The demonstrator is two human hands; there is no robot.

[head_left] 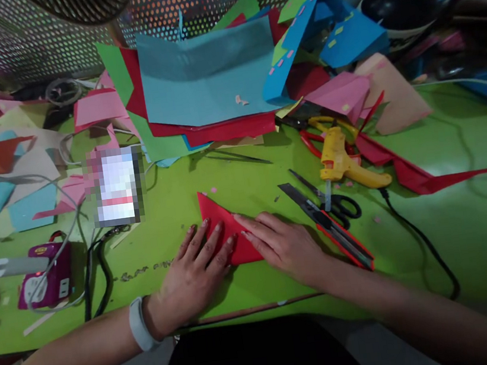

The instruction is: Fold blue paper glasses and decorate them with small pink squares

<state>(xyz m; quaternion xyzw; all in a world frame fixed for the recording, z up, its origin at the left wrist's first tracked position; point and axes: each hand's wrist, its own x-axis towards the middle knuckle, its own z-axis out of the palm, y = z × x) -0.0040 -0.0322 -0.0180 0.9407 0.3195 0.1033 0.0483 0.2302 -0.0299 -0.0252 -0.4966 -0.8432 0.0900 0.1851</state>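
Note:
A folded sheet of red paper (243, 248) lies on the green tabletop, its upper corner pointing away from me. My left hand (198, 266) rests flat on the left part of it, fingers spread. On the right, my right hand (286, 249) presses the paper's sloping edge with outstretched index finger and thumb. Part of the sheet is hidden beneath both hands. Right of my right hand lie a red-and-black box cutter (335, 233), black-handled scissors (343, 205) and a yellow glue gun (339, 158).
Stacked coloured paper (212, 79) stands at the back against a perforated metal screen (184, 4). A lit phone (116, 187) and a purple device (47, 274) with cables are on the left. Folded paper pieces (34, 207) crowd the far left. A long red strip (432, 181) stretches right.

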